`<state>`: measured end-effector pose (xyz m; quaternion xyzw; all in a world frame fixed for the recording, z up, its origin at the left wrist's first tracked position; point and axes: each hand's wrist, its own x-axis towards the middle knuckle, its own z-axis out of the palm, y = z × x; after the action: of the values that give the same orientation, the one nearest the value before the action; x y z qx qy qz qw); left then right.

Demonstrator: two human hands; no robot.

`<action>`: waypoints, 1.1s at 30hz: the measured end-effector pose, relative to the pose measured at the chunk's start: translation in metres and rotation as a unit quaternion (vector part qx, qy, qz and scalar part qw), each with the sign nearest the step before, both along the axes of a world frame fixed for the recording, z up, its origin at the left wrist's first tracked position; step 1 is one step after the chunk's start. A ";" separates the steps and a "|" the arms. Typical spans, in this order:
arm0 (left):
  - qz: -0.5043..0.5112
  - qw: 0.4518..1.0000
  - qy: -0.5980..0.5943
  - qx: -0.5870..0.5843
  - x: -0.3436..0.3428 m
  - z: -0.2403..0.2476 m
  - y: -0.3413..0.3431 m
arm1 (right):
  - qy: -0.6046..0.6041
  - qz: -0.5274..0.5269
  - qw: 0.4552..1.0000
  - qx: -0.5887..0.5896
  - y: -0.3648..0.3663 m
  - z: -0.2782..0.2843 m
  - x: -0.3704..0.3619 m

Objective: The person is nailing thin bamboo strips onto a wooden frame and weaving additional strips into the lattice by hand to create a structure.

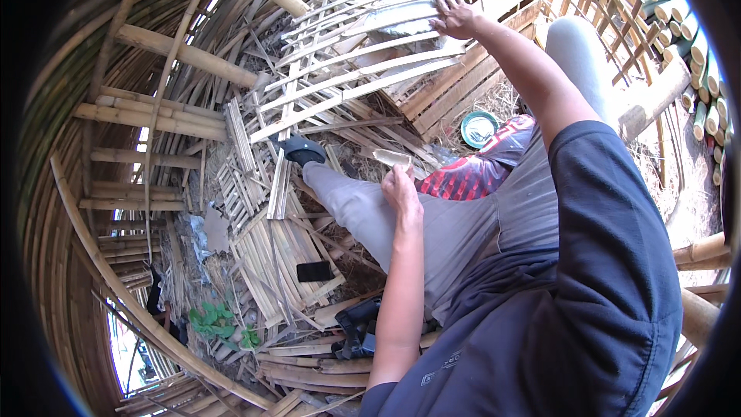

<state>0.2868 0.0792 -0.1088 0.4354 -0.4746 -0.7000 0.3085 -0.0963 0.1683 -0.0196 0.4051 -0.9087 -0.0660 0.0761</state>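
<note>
My left hand point(403, 191) is closed around the end of a short, pale bamboo piece point(392, 157), held above my lap. My right hand point(457, 15) reaches far forward with its fingers spread, at the edge of a pale, flat slab point(401, 14). Whether it presses on the slab or hovers just over it, I cannot tell. Under and beside that hand lies a lattice of split bamboo slats point(340, 69), which partly crosses the slab. One dark shoe point(301, 148) rests at the lattice's near left corner.
A wooden crate point(463, 66) stands beneath the slab. Near it is a round green-rimmed container point(479, 129). A black phone point(315, 271) lies on slats at the left, above a green plant point(212, 320). Bamboo poles point(702, 69) are stacked at far right.
</note>
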 end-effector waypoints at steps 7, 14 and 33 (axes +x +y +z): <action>-0.015 0.994 0.085 0.060 0.013 0.030 0.025 | 0.071 0.023 0.997 -0.012 0.002 -0.021 -0.010; -0.041 0.992 0.064 0.100 -0.003 0.027 0.019 | 0.048 0.088 0.982 -0.158 0.009 -0.047 -0.039; -0.100 0.860 0.245 0.436 -0.006 0.007 -0.016 | 0.187 0.197 0.909 -0.315 0.028 -0.064 -0.057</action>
<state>0.2807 0.0632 -0.1015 0.2904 -0.0711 -0.9464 0.1219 -0.1534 0.1962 -0.0840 0.5115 -0.7528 0.1653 0.3800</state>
